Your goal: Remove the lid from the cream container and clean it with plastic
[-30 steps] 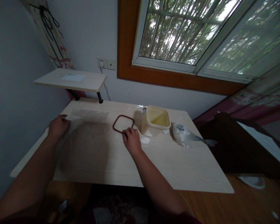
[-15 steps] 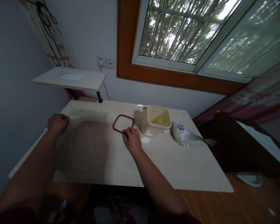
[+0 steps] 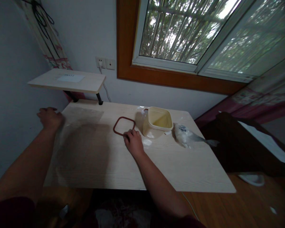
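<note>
A red-brown square rubber ring (image 3: 123, 126) lies flat on the pale wooden table (image 3: 180, 171). My right hand (image 3: 133, 141) rests just in front of it, with curled fingers closed on the ring's near corner. A large clear plastic sheet (image 3: 80, 148) covers the table's left half. Past the table's left edge my left hand (image 3: 49, 117) is raised a little, its fingers closed on the sheet's far left edge. A cream plastic container (image 3: 157, 122) without a lid stands upright just right of the ring.
A knotted clear plastic bag (image 3: 185, 134) lies right of the container, and a small white piece (image 3: 147, 142) sits beside my right hand. A raised wooden shelf (image 3: 66, 80) stands at the back left under a wall socket (image 3: 104, 62). Dark furniture (image 3: 247, 148) flanks the table's right side.
My left hand has moved left and slightly up, off the table's edge, drawing the plastic sheet with it. My right hand stays on the ring.
</note>
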Action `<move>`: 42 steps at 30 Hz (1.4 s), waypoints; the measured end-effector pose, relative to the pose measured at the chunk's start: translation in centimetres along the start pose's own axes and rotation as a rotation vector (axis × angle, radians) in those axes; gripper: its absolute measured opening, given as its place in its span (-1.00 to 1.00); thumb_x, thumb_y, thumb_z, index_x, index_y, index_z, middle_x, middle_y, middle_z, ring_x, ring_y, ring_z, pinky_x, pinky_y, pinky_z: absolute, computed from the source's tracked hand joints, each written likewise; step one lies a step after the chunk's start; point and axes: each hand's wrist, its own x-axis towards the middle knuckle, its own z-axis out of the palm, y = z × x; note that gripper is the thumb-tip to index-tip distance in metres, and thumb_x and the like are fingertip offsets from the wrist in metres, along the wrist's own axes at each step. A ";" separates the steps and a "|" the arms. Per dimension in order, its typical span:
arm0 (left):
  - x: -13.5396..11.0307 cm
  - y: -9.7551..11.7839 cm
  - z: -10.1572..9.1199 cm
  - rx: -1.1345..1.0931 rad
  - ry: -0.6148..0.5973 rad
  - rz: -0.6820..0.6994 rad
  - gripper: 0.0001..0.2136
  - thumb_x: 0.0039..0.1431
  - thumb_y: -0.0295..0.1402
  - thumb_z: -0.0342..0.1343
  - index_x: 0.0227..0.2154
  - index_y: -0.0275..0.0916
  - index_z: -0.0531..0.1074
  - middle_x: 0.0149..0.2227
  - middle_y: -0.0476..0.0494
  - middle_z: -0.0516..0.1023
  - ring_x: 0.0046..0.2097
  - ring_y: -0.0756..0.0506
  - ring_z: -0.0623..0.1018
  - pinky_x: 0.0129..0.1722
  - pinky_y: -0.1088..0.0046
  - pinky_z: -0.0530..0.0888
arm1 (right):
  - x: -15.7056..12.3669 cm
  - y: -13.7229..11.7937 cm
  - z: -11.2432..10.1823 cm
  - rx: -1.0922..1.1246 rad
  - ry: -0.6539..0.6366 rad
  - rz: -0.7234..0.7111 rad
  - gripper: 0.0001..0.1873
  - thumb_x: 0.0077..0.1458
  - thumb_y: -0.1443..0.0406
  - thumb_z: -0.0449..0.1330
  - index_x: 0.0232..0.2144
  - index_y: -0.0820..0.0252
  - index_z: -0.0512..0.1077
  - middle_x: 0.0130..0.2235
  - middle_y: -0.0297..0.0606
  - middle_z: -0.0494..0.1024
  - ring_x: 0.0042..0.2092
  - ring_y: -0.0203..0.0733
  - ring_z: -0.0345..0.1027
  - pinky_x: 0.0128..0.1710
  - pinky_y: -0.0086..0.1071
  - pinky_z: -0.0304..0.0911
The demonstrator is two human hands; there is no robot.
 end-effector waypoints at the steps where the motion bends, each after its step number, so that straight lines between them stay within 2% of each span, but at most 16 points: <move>1: -0.3 0.4 0.0 -0.001 0.045 -0.058 -0.56 0.33 -0.23 -0.01 0.05 -0.58 0.34 0.20 -0.48 0.19 0.21 -0.41 0.19 0.18 -0.16 0.25 | 0.0 0.0 0.0 0.000 -0.001 0.000 -0.79 0.26 0.25 0.20 -0.07 0.04 0.53 -0.08 -0.18 0.46 -0.04 -0.02 0.22 -0.04 -0.21 0.18; 2: -0.8 1.0 -0.1 -0.009 0.072 -0.040 -0.53 0.32 -0.22 0.02 0.10 -0.55 0.32 0.24 -0.46 0.18 0.24 -0.40 0.19 0.22 -0.11 0.22 | 0.0 0.0 0.0 -0.001 -0.002 0.000 -0.80 0.26 0.25 0.20 -0.07 0.04 0.53 -0.08 -0.18 0.46 -0.05 -0.02 0.22 -0.04 -0.21 0.18; 4: -2.3 2.6 -0.3 -0.040 0.053 0.164 -0.55 0.35 -0.24 -0.02 0.15 -0.49 0.32 0.30 -0.40 0.16 0.31 -0.35 0.16 0.31 -0.04 0.13 | 0.0 0.0 0.1 -0.003 0.000 0.001 -0.80 0.25 0.26 0.21 -0.07 0.05 0.53 -0.08 -0.18 0.46 -0.05 -0.02 0.22 -0.05 -0.21 0.18; 6: -4.3 4.4 -0.4 -0.059 -0.068 0.377 -0.55 0.39 -0.22 -0.07 0.17 -0.45 0.33 0.36 -0.38 0.14 0.35 -0.31 0.15 0.33 0.02 0.12 | 0.0 0.0 0.0 -0.004 0.001 -0.002 -0.80 0.25 0.25 0.20 -0.07 0.05 0.52 -0.08 -0.18 0.46 -0.06 -0.02 0.22 -0.06 -0.21 0.18; 9: -8.1 6.8 -0.1 -0.019 -0.259 0.572 -0.53 0.41 -0.21 -0.14 0.27 -0.31 0.24 0.43 -0.33 0.03 0.41 -0.34 0.08 0.33 -0.10 0.09 | -0.1 0.0 0.0 0.000 0.000 -0.010 -0.79 0.25 0.25 0.20 -0.07 0.04 0.52 -0.07 -0.18 0.46 -0.05 -0.02 0.22 -0.06 -0.21 0.18; 11: -10.4 7.8 0.3 0.015 -0.324 0.582 -0.51 0.42 -0.16 -0.19 0.31 -0.24 0.21 0.46 -0.30 -0.02 0.43 -0.34 0.07 0.32 -0.12 0.11 | -0.1 -0.1 -0.1 0.001 0.001 -0.011 -0.79 0.26 0.25 0.20 -0.07 0.05 0.52 -0.07 -0.17 0.46 -0.05 -0.02 0.22 -0.06 -0.21 0.18; 14: -12.4 8.4 1.0 0.050 -0.350 0.489 -0.46 0.42 -0.09 -0.27 0.32 -0.21 0.21 0.44 -0.31 0.05 0.43 -0.34 0.09 0.31 -0.15 0.11 | -0.2 -0.1 -0.1 -0.002 -0.005 -0.012 -0.79 0.27 0.25 0.18 -0.06 0.04 0.52 -0.06 -0.17 0.46 -0.04 -0.02 0.22 -0.05 -0.20 0.17; 17: -12.8 8.6 0.9 0.063 -0.324 0.440 -0.46 0.42 -0.11 -0.30 0.32 -0.23 0.23 0.41 -0.32 0.14 0.42 -0.35 0.11 0.30 -0.20 0.09 | -0.3 0.0 -0.1 -0.006 -0.011 -0.008 -0.77 0.28 0.24 0.17 -0.05 0.04 0.51 -0.06 -0.16 0.46 -0.03 -0.02 0.22 -0.04 -0.20 0.17; 22: -13.5 8.7 -0.3 0.031 -0.252 0.482 -0.46 0.41 -0.15 -0.28 0.34 -0.24 0.20 0.43 -0.27 0.08 0.44 -0.31 0.06 0.36 -0.14 0.01 | -0.5 0.0 -0.2 -0.008 -0.015 -0.010 -0.79 0.28 0.24 0.17 -0.06 0.05 0.52 -0.06 -0.18 0.46 -0.03 -0.02 0.22 -0.03 -0.21 0.17; 27: -15.2 8.9 -0.6 0.059 -0.370 0.444 -0.39 0.40 -0.09 -0.31 0.36 -0.35 0.14 0.41 -0.35 0.11 0.42 -0.33 0.12 0.35 -0.14 0.06 | -0.5 -0.2 -0.3 -0.025 -0.022 -0.003 -0.78 0.28 0.23 0.17 -0.05 0.04 0.52 -0.06 -0.18 0.46 -0.02 -0.03 0.22 -0.04 -0.21 0.17; 33: -15.8 9.7 -0.9 0.070 -0.391 0.418 -0.40 0.41 -0.09 -0.31 0.35 -0.34 0.16 0.41 -0.36 0.11 0.42 -0.35 0.11 0.33 -0.20 0.07 | -0.5 0.0 -0.2 -0.012 -0.025 -0.019 -0.78 0.29 0.25 0.17 -0.05 0.06 0.52 -0.06 -0.17 0.46 -0.02 -0.04 0.21 -0.02 -0.21 0.18; 38: -15.1 10.9 -1.3 -0.035 -0.368 0.560 -0.51 0.39 -0.14 -0.19 0.24 -0.25 0.34 0.33 -0.31 0.30 0.41 -0.35 0.12 0.33 -0.24 0.04 | -0.5 0.4 -0.5 0.062 -0.052 -0.091 -0.79 0.29 0.26 0.18 -0.06 0.03 0.55 -0.07 -0.19 0.47 -0.02 -0.06 0.22 -0.01 -0.23 0.21; 42: -15.5 13.5 -1.8 -0.194 -0.418 0.770 -0.59 0.36 -0.13 -0.07 0.14 -0.15 0.44 0.19 -0.24 0.48 0.31 -0.31 0.31 0.32 -0.09 0.18 | -0.8 0.8 -1.2 0.133 -0.078 -0.161 -0.76 0.29 0.29 0.18 -0.03 0.04 0.54 -0.06 -0.19 0.49 0.01 -0.08 0.27 0.03 -0.22 0.23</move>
